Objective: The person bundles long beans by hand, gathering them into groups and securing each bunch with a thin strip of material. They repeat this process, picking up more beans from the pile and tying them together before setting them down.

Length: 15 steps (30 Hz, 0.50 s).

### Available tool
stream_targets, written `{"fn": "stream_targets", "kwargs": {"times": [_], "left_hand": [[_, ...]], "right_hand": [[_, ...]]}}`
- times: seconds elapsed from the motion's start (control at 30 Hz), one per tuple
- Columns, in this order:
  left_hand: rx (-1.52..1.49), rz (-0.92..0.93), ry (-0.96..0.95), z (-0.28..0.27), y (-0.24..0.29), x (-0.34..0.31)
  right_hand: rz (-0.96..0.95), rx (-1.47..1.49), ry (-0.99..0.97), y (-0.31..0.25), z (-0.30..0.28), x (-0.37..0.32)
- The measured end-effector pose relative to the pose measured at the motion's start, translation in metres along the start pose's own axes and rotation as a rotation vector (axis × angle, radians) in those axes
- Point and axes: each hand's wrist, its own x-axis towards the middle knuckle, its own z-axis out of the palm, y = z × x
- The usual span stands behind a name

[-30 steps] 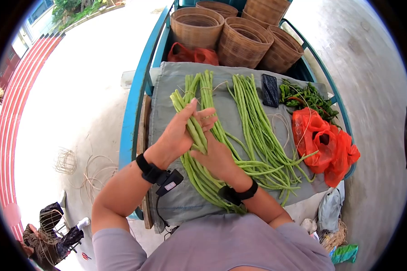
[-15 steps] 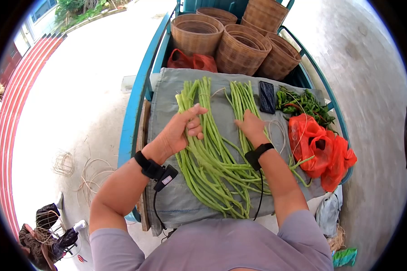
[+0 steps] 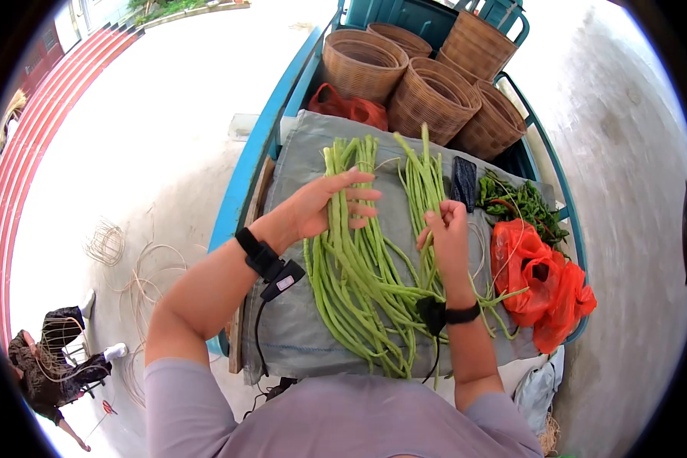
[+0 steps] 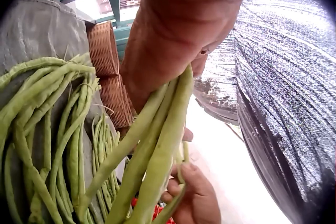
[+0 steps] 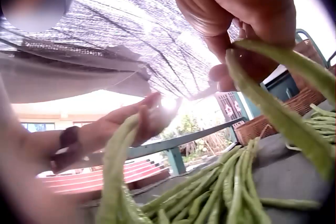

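Note:
My left hand point(image 3: 332, 206) holds a few long green beans point(image 4: 165, 140) between thumb and palm, its other fingers fairly straight. Their lengths trail down over the cloth toward my body. To the right, my right hand point(image 3: 448, 237) pinches long beans point(image 5: 278, 103) between thumb and fingertips, above the right-hand pile of beans point(image 3: 420, 183). Under my left hand lies a bundle of long beans point(image 3: 366, 156), bound near its top with a thin strip. The grey cloth point(image 3: 290, 164) lies beneath the beans.
A black phone point(image 3: 463, 183), green peppers point(image 3: 523, 202) and a red plastic bag point(image 3: 530, 267) lie at the right. Woven baskets point(image 3: 435, 95) stand at the back of the blue cart, whose side rail point(image 3: 259, 156) runs along the left. Another person point(image 3: 53, 359) sits at lower left.
My right hand has left the beans beside my left hand, moved right to the other pile and now pinches beans there. My left hand keeps its beans, its fingers straighter now.

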Motion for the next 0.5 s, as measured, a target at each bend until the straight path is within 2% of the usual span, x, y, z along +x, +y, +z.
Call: {"fn": "stream_targets", "kwargs": {"times": [0.1,0.33,0.4,0.5], "left_hand": [[-0.003,0.027,-0.071,0.000,-0.001,0.001],[0.003,0.087,-0.186,-0.003,-0.003,0.005],[-0.025,0.118,-0.176,0.000,-0.003,0.002],[-0.011,0.156,-0.135,0.001,-0.005,0.002]], "right_hand": [[-0.043,-0.069,0.042,-0.012,0.030,-0.032],[-0.180,-0.296,-0.127,-0.003,0.059,-0.064],[-0.211,-0.409,-0.132,-0.001,0.060,-0.071],[-0.282,-0.397,-0.135,0.002,0.065,-0.078]]}}
